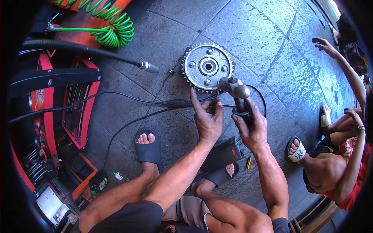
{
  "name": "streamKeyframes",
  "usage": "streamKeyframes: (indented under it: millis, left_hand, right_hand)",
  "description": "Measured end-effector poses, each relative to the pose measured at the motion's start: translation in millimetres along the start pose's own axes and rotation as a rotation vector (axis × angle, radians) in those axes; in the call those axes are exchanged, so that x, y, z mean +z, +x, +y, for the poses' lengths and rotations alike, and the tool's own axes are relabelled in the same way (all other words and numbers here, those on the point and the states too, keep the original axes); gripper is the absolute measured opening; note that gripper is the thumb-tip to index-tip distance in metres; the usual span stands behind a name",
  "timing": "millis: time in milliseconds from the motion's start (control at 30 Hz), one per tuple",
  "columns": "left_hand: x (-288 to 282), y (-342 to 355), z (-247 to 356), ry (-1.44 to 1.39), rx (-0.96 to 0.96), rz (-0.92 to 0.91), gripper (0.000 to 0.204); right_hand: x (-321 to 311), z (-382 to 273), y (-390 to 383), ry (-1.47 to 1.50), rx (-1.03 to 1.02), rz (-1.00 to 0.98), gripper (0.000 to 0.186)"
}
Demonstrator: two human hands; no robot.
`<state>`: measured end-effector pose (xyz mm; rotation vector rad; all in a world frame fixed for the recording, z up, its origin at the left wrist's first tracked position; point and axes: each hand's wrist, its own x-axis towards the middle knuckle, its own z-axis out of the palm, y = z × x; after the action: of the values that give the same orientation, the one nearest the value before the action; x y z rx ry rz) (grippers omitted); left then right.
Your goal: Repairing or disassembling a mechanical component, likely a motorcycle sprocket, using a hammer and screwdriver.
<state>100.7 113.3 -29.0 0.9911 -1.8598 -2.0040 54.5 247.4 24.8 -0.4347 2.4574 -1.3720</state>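
Note:
A toothed metal sprocket (196, 75) lies on the floor in front of me, with a round hub in its middle and several nuts around it. My right hand (252, 126) is closed around the handle of a ball-peen hammer (235, 89), whose head is over the sprocket's near right edge. My left hand (208, 122) is just below the sprocket. Its index finger reaches up to the teeth, while the thumb and other fingers pinch together near the hammer head. What they hold is small and dark, and I cannot make it out.
Black cables (155, 101) cross the floor, one passing under my hands. A red tool cart (48, 105) is at left, beside a coiled green hose (114, 31) and a black hose with a metal end (147, 66). A dark box (223, 151) is between my feet. Another person (330, 167) sits at right.

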Motion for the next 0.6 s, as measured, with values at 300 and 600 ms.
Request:
streamKeyframes:
  millis: [300,600]
  left_hand:
    - [-6.5,6.7,-4.9,0.025,-0.015,0.010,0.092]
    - [-18.1,19.6,-2.8,0.032,-0.009,-0.058,0.092]
  right_hand:
    - [7.1,1.0,7.7,-0.096,-0.172,-0.021,0.068]
    - [0.6,-10.2,13.0,0.074,-0.083,0.053,0.069]
